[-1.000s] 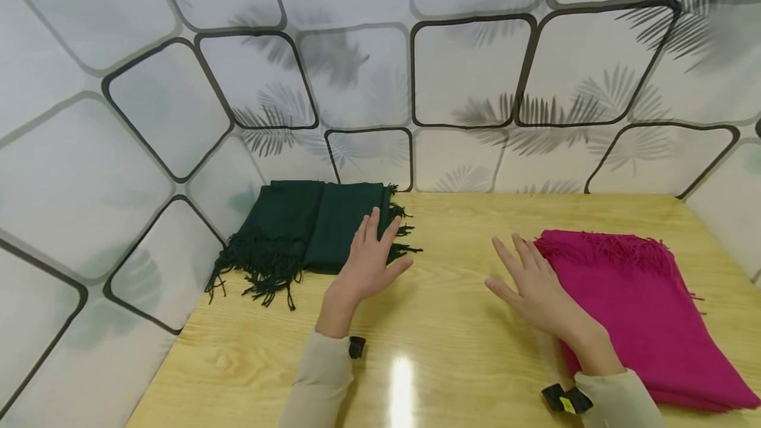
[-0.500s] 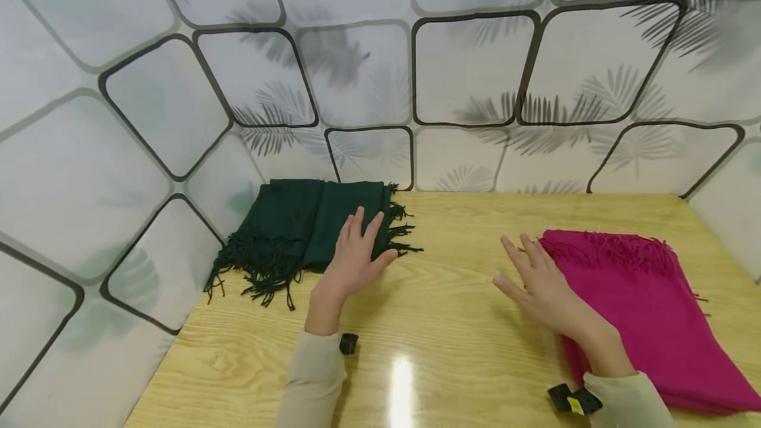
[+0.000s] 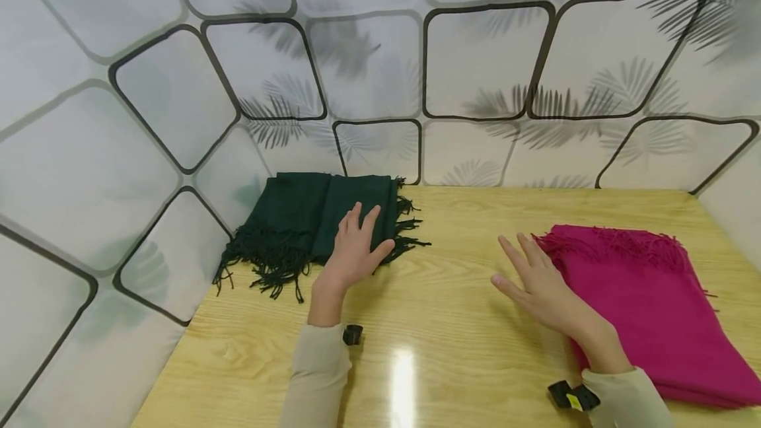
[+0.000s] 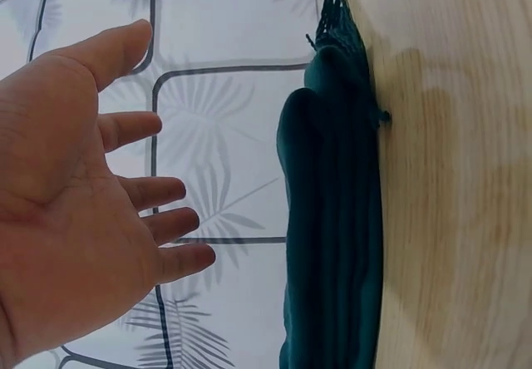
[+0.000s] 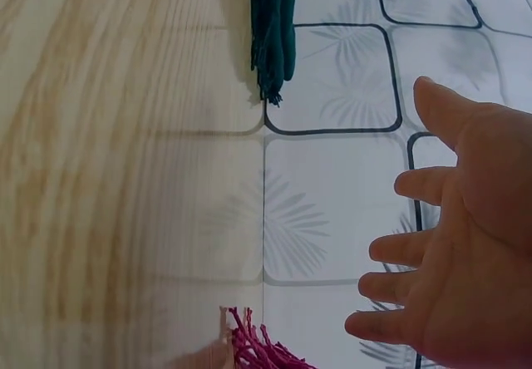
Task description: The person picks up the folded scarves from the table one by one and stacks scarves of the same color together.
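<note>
A folded dark green scarf [image 3: 291,207] with knotted fringe lies at the table's back left. My left hand [image 3: 352,253] hovers over its near right part, fingers spread and holding nothing. In the left wrist view, a gap separates that hand [image 4: 75,194] from the scarf's stacked folds [image 4: 332,211]. At the right lies a folded magenta scarf [image 3: 642,322], its fringe toward the back. Beside its left edge my right hand [image 3: 543,289] is held in the air, fingers extended, with nothing in it. The right wrist view shows this hand's palm [image 5: 465,244] and a bit of magenta fringe [image 5: 262,344].
The wooden table [image 3: 452,322] runs between the two scarves. Pale patterned cloth walls [image 3: 470,71] rise at its back and along its left side. A small black device [image 3: 573,396] sits at the right wrist, another [image 3: 353,334] at the left.
My left hand has shifted left, further over the green scarf. The right hand moved slightly to the right. The head view has tilted a little, and both scarves lie where they were.
</note>
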A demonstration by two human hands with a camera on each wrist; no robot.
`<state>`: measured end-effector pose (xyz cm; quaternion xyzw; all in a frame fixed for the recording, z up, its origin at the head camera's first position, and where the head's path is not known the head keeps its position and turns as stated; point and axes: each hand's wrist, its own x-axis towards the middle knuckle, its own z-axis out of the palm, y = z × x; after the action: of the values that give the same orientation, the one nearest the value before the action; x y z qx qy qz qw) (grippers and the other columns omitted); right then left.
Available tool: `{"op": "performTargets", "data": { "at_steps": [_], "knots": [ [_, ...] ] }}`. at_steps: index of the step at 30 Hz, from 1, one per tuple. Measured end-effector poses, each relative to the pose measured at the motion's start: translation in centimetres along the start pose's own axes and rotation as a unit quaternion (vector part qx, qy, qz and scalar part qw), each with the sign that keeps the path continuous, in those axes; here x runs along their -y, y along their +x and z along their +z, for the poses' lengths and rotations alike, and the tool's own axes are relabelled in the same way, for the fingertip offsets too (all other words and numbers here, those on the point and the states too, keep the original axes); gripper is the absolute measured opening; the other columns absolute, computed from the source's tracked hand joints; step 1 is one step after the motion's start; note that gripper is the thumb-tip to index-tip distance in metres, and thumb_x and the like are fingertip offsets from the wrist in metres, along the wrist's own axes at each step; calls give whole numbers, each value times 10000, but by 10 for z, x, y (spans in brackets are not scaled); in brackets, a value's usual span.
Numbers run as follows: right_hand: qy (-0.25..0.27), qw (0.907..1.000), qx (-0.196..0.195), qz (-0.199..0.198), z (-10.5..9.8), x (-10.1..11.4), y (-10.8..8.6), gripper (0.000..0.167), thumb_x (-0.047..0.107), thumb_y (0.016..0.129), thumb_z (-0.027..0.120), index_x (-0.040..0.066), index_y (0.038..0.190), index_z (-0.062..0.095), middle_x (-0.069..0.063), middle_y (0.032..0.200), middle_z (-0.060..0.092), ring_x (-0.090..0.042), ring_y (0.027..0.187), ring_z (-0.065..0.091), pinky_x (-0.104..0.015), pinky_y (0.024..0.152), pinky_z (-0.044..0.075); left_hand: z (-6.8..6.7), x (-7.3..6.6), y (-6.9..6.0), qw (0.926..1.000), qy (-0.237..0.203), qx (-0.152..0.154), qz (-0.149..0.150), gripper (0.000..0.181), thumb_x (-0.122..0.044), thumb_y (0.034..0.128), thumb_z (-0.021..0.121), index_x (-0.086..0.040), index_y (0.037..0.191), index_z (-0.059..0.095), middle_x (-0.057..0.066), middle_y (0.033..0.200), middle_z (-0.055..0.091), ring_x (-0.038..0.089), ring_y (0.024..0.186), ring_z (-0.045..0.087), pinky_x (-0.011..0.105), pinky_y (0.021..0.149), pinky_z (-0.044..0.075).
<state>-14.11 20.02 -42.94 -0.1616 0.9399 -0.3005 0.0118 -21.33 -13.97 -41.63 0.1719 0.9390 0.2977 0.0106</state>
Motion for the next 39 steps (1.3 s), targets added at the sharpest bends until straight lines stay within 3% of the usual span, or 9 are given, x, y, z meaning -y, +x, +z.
{"op": "performTargets", "data": {
  "at_steps": [5, 11, 20, 26, 32, 39],
  "knots": [
    [1, 9999, 104, -11, 4, 4, 2, 753, 418, 1023, 537, 104, 1603, 174, -308, 1606, 73, -599, 1423, 91, -819, 977, 168, 3, 1, -1, 9999, -81, 25, -136, 732, -402, 1017, 557, -132, 1597, 202, 233, 1639, 22, 456, 1495, 28, 659, 1145, 149],
    [217, 9995, 209, -114, 9, 12, 10, 739, 419, 1031, 521, 93, 1600, 180, -286, 1620, 56, -560, 1445, 78, -786, 1019, 174, 3, 7, -5, 9990, -300, 1, -332, 720, -382, 1016, 566, -147, 1597, 211, 223, 1642, 26, 439, 1499, 26, 665, 1139, 155],
    [459, 9981, 405, -90, 22, 26, 34, 745, 494, 1030, 475, 187, 1616, 132, -234, 1641, 33, -520, 1465, 78, -771, 1041, 176, 1, 16, -10, 9978, -466, -57, -461, 711, -355, 1017, 573, -142, 1594, 215, 219, 1643, 21, 436, 1497, 30, 675, 1132, 154],
    [476, 9978, 419, -208, 18, 39, 51, 733, 455, 1043, 469, 123, 1609, 142, -286, 1621, 49, -548, 1451, 81, -773, 1043, 175, -3, 23, -8, 9983, -390, -62, -419, 707, -354, 1020, 569, -135, 1592, 215, 227, 1640, 25, 443, 1493, 36, 683, 1123, 166],
    [563, 9963, 588, -276, 11, 46, 75, 739, 464, 1043, 464, 120, 1609, 136, -279, 1623, 36, -535, 1461, 48, -765, 1061, 142, -19, 38, 1, 9987, -117, 174, -465, 727, -356, 1016, 577, -147, 1596, 191, 217, 1641, 5, 457, 1485, 51, 691, 1100, 223],
    [1001, 9878, 1144, -340, 26, 50, 109, 742, 462, 1042, 465, 147, 1614, 113, -266, 1624, 37, -485, 1481, 64, -715, 1097, 177, -34, 60, 31, 9969, 176, 527, -557, 729, -351, 1018, 569, -144, 1598, 179, 214, 1641, 1, 471, 1480, 59, 682, 1110, 210]
  ]
}}
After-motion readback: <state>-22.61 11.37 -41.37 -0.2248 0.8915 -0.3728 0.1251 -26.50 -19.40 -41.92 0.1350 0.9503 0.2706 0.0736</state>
